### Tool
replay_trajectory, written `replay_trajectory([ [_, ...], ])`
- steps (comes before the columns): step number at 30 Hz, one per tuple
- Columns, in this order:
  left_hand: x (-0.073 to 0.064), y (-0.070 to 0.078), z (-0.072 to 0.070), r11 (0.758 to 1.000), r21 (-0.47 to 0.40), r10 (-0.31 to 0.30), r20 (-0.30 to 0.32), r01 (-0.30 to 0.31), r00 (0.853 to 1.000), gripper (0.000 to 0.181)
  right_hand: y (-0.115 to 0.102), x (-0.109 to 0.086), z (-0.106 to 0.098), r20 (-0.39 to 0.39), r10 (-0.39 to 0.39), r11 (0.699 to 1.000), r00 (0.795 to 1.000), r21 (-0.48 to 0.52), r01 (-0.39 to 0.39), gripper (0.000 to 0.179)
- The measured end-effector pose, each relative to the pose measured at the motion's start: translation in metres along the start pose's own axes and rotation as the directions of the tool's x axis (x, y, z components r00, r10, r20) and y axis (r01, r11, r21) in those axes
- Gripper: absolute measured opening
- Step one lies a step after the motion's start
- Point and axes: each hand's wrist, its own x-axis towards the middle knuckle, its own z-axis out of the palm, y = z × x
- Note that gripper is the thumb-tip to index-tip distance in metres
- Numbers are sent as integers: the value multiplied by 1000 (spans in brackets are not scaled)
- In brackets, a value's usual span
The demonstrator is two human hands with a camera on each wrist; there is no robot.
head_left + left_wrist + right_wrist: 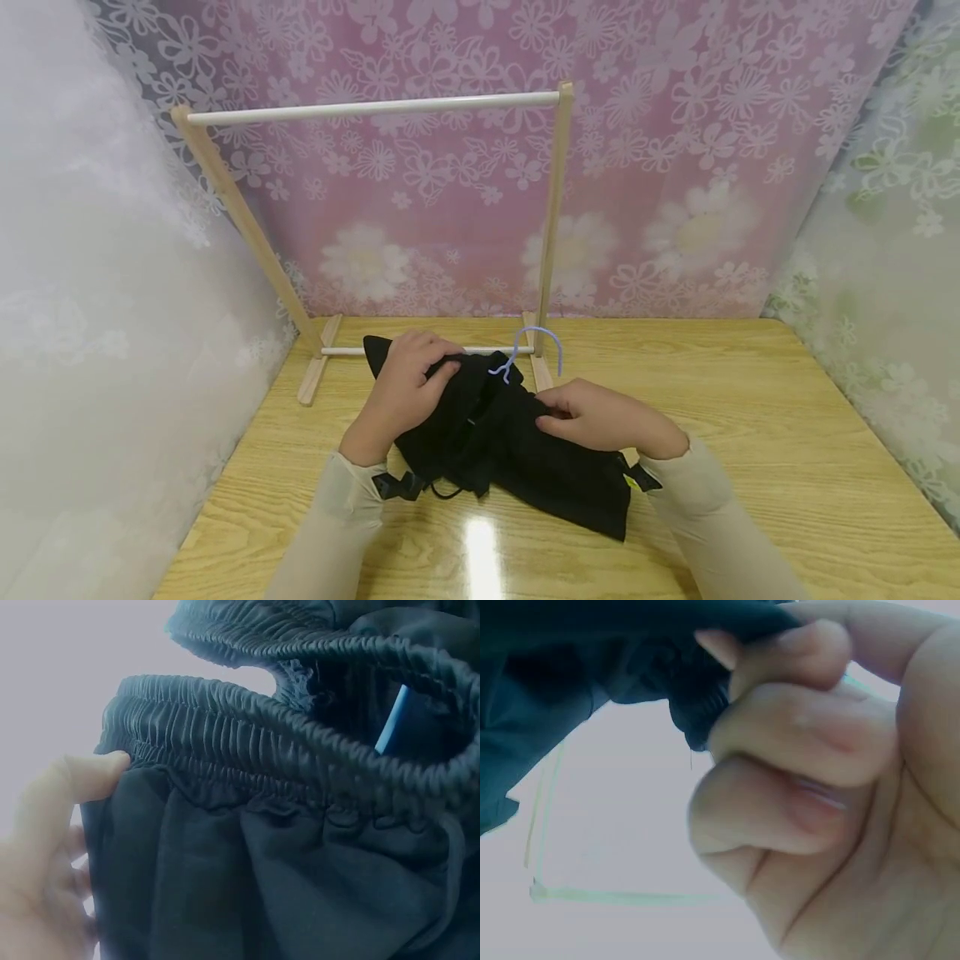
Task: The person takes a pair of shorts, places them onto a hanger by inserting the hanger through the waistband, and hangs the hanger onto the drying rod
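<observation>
Black shorts (510,450) bunched on desk (787,467), in front of wooden rack (375,108). Left hand (405,392) grips waistband (285,742); right hand (600,417) pinches fabric. Blue hanger (536,346) hook pokes out of shorts.

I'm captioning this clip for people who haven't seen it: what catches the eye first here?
Both hands work a black garment with an elastic waistband, bunched on the wooden table: the left hand grips its upper left part, the right hand pinches the fabric. A light blue hanger hook sticks out at its top. Behind stands a bare wooden clothes rack against pink floral curtains.
</observation>
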Motion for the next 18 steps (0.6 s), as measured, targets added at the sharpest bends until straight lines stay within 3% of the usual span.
replay_trajectory([
  [5, 0, -3, 0, 999, -47, 14, -45, -16, 999, 18, -3, -1, 1, -30, -95, 988, 995, 117, 98, 22],
  [10, 0, -1, -4, 990, -134, -48, -103, 34, 994, 25, -8, 0, 3, -115, -109, 972, 987, 196, 131, 20],
  [14, 0, 6, -10, 983, -177, -78, -185, 45, 980, 30, -11, 1, 3, -229, -35, 975, 973, 208, 84, 23],
  [18, 0, 15, -16, 986, -169, -38, -245, -4, 969, 24, -13, -1, 1, -314, 90, 946, 945, 323, 17, 17],
])
